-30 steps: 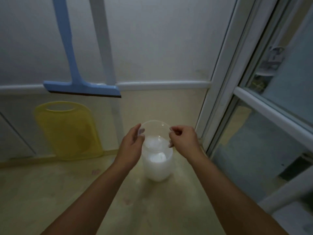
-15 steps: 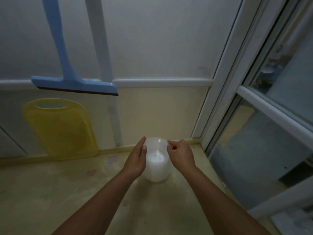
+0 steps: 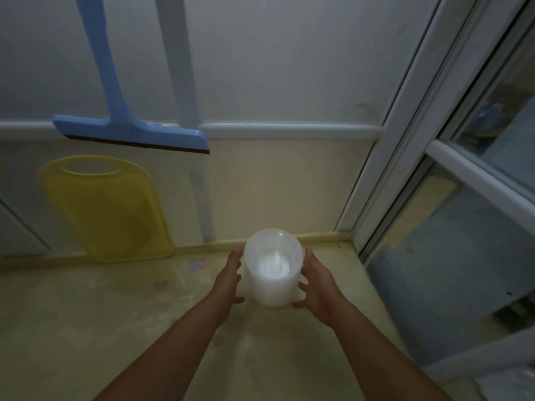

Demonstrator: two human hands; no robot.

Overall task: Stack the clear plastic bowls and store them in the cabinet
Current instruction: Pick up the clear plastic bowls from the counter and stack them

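The stacking is judged done, the stack of clear plastic bowls [image 3: 272, 273] being stood on the counter [image 3: 86, 328] between the left hand [image 3: 228, 280] and right hand [image 3: 317, 285], both spread with fingers straight, while cabinet storage remains undone.
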